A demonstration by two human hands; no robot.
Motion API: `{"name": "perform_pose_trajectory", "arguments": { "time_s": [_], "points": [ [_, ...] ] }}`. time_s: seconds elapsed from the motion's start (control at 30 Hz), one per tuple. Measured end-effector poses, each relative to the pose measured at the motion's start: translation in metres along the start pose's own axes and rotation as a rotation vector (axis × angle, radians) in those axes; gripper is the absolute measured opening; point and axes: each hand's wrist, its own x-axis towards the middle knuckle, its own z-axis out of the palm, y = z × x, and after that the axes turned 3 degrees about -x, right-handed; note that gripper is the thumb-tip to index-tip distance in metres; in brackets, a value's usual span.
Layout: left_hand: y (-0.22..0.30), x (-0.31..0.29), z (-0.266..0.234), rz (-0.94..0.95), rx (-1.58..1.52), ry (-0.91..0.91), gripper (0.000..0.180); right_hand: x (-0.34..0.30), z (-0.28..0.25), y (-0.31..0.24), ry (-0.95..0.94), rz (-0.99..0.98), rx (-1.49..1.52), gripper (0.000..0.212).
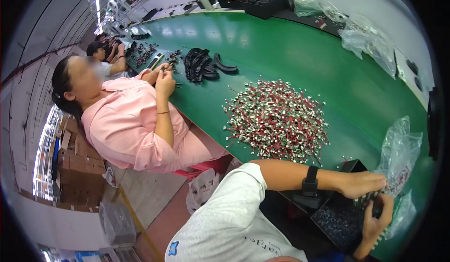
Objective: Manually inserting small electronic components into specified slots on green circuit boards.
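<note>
My left hand [363, 184] reaches over a black bin [323, 222], its fingers bent down and pressed together at a dark strip with small pale pieces along it [366, 198]. Just below, my right hand [378, 221] curls round the same strip from the right, thumb and fingers closed. The strip's exact kind is too small to make out, and my fingers partly cover it. Small dark parts [344, 220] lie in the bin under my hands. Left of my left forearm, a big heap of small white connectors with short red wires [279, 121] is spread on the green table [201, 32].
Clear plastic bags [401, 152] lie right of my hands, others [368, 42] along the far edge. Curved black strips [199, 65] lie beyond the heap. A co-worker in pink [131, 121] handles small parts at the left. Black trays [267, 4] stand at the back.
</note>
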Motion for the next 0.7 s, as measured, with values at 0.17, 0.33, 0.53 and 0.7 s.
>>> {"name": "perform_pose_trajectory", "arguments": {
  "time_s": [0.17, 0.33, 0.53, 0.7],
  "points": [
    [0.014, -0.017, 0.008, -0.156, -0.078, 0.033, 0.049, 0.013, 0.006, -0.044, 0.135, -0.278, -0.071, 0.017],
    [0.052, -0.01, -0.001, -0.466, -0.321, 0.17, 0.062, 0.032, 0.018, -0.025, 0.285, -0.367, 0.0, 0.023],
    [0.035, -0.001, 0.01, -0.498, -0.331, 0.15, 0.08, 0.017, 0.003, -0.017, 0.281, -0.259, 0.01, 0.023],
    [0.04, 0.0, 0.014, -0.525, -0.317, 0.211, 0.086, 0.016, 0.005, -0.018, 0.357, -0.255, 0.018, 0.028]
  ]
}}
